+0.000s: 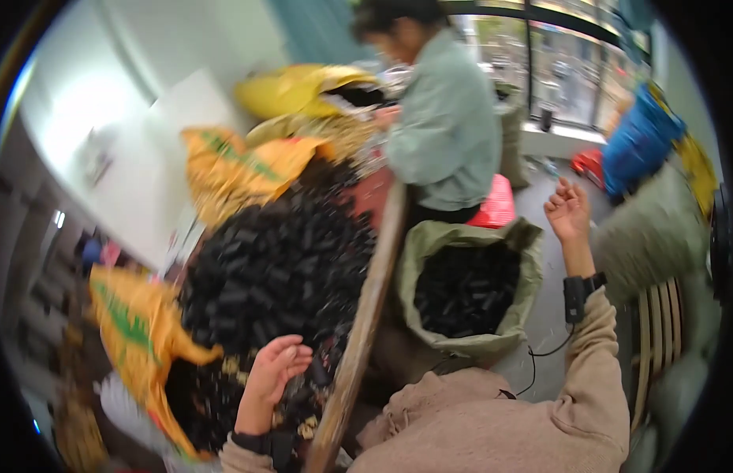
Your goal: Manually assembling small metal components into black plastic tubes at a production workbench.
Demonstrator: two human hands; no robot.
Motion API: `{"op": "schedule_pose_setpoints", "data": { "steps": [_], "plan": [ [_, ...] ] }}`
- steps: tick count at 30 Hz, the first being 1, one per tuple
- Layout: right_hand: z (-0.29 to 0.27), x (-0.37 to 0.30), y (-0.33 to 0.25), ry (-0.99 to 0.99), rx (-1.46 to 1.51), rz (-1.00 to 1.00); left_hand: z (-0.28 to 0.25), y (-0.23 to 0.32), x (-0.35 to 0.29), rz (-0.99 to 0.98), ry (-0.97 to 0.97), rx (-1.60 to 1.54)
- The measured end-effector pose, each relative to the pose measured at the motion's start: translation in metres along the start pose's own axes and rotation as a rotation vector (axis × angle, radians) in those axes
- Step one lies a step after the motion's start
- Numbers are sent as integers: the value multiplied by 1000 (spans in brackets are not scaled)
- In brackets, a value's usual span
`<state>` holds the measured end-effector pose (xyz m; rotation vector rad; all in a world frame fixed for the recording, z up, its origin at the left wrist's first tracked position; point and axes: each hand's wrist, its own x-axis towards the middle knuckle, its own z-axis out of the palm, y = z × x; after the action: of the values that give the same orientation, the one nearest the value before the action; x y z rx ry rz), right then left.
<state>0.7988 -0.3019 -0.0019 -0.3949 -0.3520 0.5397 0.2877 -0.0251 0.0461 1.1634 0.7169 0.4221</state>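
My left hand is over the near edge of a heap of short black cylindrical pieces. Its fingers are loosely bent and blurred, and I see nothing between them. One black cylinder lies just beyond its fingertips, by the wooden table rail. Raised out to the right, my right hand has its palm turned up, with half-curled fingers apart and nothing visible in them. Between my arms stands a pale green woven sack, open at the top, holding many black pieces.
Across the table corner a person in a light green jacket works at the heap. Orange sacks and a yellow sack lie on the table. A red plastic stool, a blue bag and a slatted wooden seat are on the right.
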Motion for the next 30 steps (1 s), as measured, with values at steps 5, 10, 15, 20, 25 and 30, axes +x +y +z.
{"op": "schedule_pose_setpoints", "data": {
  "steps": [5,10,15,20,25,30],
  "plan": [
    [92,3,107,-182,-81,331,-35,-27,-39,15,105,-90],
    [135,-40,238,-367,-511,687,-67,-57,-78,34,255,-62],
    [151,-103,339,-839,-912,712,-86,-79,-104,94,444,191],
    [201,-129,393,-1569,-1258,-20,-94,-74,-105,172,567,867],
    [213,-115,459,-1781,-1372,-655,-101,-46,-46,370,416,1475],
    [213,-78,494,-1866,-1399,-817,-135,-31,21,472,287,1917]
  ]
}}
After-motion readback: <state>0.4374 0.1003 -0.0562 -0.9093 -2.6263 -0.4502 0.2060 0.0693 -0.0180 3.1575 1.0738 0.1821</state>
